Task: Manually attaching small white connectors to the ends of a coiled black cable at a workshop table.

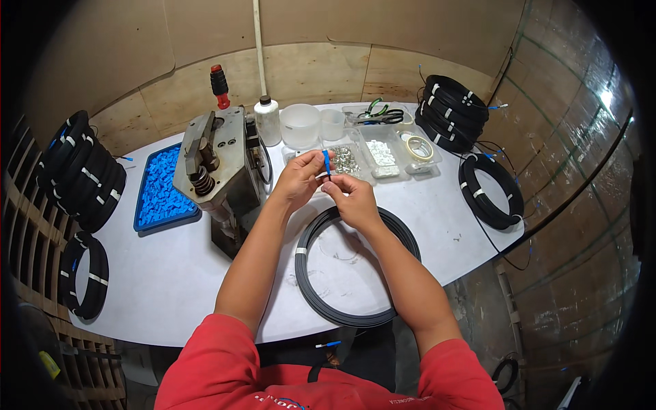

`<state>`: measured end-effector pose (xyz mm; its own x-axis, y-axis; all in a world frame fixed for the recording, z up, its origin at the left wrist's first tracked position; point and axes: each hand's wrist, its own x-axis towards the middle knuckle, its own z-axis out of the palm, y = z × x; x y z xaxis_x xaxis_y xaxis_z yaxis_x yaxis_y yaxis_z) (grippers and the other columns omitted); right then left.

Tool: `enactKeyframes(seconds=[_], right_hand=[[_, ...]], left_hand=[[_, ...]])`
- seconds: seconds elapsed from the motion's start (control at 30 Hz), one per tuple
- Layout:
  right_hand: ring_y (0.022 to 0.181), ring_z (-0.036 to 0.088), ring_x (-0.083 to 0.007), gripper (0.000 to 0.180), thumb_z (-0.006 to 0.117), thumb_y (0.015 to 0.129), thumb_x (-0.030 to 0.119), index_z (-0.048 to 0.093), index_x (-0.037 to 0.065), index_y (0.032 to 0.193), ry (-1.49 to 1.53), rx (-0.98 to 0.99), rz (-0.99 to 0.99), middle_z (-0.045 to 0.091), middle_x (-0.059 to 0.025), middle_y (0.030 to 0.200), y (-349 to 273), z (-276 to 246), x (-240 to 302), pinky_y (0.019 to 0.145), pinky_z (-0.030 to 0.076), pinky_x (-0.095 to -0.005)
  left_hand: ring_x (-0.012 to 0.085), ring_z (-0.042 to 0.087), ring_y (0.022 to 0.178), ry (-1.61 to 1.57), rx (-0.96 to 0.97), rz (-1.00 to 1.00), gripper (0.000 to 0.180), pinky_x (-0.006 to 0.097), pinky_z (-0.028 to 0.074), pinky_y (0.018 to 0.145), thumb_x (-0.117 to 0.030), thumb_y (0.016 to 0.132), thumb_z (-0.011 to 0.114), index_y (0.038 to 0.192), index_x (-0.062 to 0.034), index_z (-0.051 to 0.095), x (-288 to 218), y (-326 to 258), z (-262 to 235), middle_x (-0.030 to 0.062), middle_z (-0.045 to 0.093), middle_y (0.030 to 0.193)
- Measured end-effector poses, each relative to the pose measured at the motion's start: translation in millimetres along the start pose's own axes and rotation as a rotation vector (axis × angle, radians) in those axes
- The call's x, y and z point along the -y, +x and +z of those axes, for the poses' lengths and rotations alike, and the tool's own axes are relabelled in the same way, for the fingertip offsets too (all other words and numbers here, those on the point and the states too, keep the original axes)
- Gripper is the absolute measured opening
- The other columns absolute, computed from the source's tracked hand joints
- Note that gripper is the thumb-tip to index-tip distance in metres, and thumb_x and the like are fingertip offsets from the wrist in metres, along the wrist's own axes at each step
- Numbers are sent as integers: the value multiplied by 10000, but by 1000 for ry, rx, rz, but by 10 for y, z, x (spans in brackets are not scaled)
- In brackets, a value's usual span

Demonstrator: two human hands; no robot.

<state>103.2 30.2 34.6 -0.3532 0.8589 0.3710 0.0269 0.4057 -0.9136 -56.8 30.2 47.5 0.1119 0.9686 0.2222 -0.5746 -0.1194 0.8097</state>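
Above the middle of the table, my left hand (pixel 301 181) pinches a slim blue connector (pixel 326 162) standing upright between thumb and fingers. A short black cable end (pixel 329 177) comes out below the blue piece. My right hand (pixel 352 199), just below and to the right, grips that cable between thumb and forefinger. Beneath my right forearm lies a coil of black cable (pixel 352 320), bound with white tape. Another cable end with a blue connector (pixel 333 344) shows past the table's near edge.
Left of my arms stands a metal press (pixel 222 154), beside a tray of blue connector housings (pixel 164 188). Behind my hands are bins of metal terminals (pixel 346 160) and white parts (pixel 383 156), pliers (pixel 379 116) and a white bottle (pixel 267 123). Stacked black coils (pixel 82 174) flank the table.
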Motion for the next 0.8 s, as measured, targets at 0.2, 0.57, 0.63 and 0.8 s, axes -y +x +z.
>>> enactKeyframes(seconds=[0.2,0.57,0.63,0.8], right_hand=[[843,649,-109,195,617,932,127,688,-17,1044,18,13,35,715,-64,888,-7,6,62,789,503,-255],[811,641,-97,194,615,934,134,696,-16,1026,-33,13,45,715,-58,868,-21,6,109,759,500,-246],[807,637,-95,194,613,935,135,695,-16,1025,-25,19,49,712,-54,864,-24,-1,110,757,498,-245],[796,624,-90,195,602,940,136,694,-18,1016,33,42,55,701,-39,854,-30,-11,107,752,492,-241]], left_hand=[[132,593,866,27,66,-74,315,272,489,747,-254,965,593,1158,-7,628,-6,-5,-54,46,640,966],[117,608,872,46,15,-119,262,260,504,746,-224,974,576,1136,-28,640,-5,5,-69,32,649,985],[116,609,872,43,19,-120,261,260,506,744,-224,975,573,1135,-27,638,-6,4,-50,32,650,986],[110,610,853,36,-23,-78,258,254,498,700,-220,982,555,1132,-24,631,14,5,-17,29,649,956]])
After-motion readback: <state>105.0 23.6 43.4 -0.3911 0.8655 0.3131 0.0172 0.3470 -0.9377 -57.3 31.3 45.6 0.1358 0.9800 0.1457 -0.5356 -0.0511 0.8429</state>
